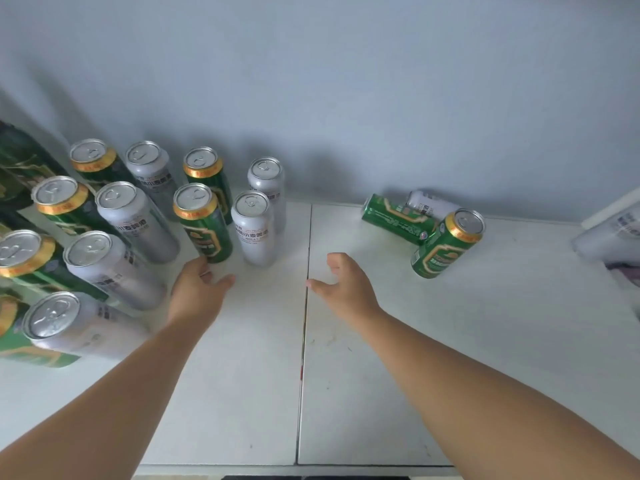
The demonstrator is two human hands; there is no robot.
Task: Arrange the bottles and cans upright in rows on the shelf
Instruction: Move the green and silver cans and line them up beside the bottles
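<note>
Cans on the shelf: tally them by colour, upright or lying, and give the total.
Green cans: 8
Silver cans: 7
Total: 15
A blurred silver shape at the right edge may be another can; it is not counted.

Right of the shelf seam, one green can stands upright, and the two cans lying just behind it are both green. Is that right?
Not quite. The head view shows only one of them is green: the green lying can has a white lying can behind it. The upright green can does stand right of the seam.
</note>
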